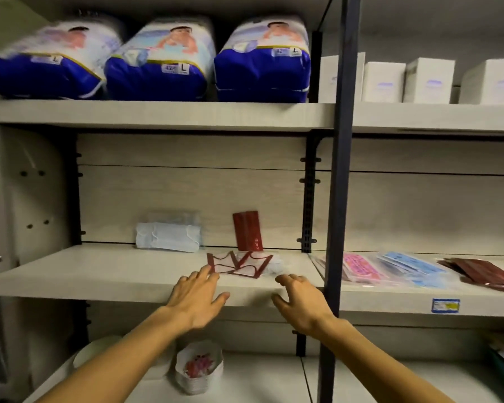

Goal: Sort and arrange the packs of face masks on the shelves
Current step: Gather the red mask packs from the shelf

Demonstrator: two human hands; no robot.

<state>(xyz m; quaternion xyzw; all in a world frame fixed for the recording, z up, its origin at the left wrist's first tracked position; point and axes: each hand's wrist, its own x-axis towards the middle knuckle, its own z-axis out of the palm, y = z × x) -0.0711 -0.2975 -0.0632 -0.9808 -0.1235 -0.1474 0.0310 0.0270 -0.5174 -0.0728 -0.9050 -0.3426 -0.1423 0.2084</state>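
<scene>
The middle shelf (105, 274) carries, at frame centre, a flat clear pack of dark-red face masks (240, 264), with a pale-blue mask pack (168, 235) behind it at left. Left hand (197, 299) is spread, fingertips touching the red pack's near corner; right hand (298, 301) hovers loosely curled just beside it, holding nothing. Judged light, limp, slippery film; best pinched along both short edges.

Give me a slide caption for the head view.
Both hands reach for a clear mask pack on the middle shelf.
</scene>
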